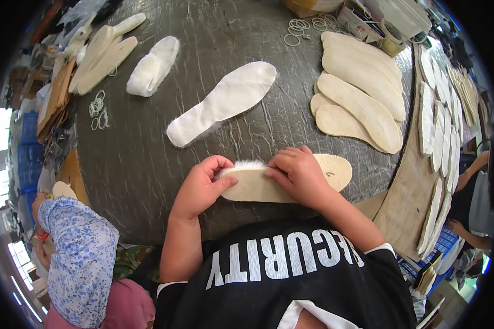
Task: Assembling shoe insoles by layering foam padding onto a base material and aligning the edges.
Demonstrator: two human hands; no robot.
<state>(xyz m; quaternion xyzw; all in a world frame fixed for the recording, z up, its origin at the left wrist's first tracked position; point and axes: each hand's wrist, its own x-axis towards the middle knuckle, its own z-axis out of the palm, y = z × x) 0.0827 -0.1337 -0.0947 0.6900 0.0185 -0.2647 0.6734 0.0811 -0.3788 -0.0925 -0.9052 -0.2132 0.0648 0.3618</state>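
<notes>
A cream insole board [252, 186] lies at the near edge of the dark table, with white fleece [251, 164] showing along its far edge. My left hand [203, 181] pinches its left end, thumb on the cream face and fingers at the fleecy edge. Further right, my right hand [299, 174] grips the same edge near the middle, and the board's rounded right end sticks out past it. Whatever lies under the fingers is hidden. Beyond my hands rests a flat white fleece-edged insole [230, 96], and farther left a folded fleece piece [153, 68].
Cream insoles [362, 88] are stacked at the right. White rings [99, 109] lie at the left, near cream foot-shaped forms [104, 60]; more rings [297, 30] sit by a clear tub [400, 19]. A board [406, 203] carries white pieces. A co-worker's floral sleeve [79, 247] is at lower left.
</notes>
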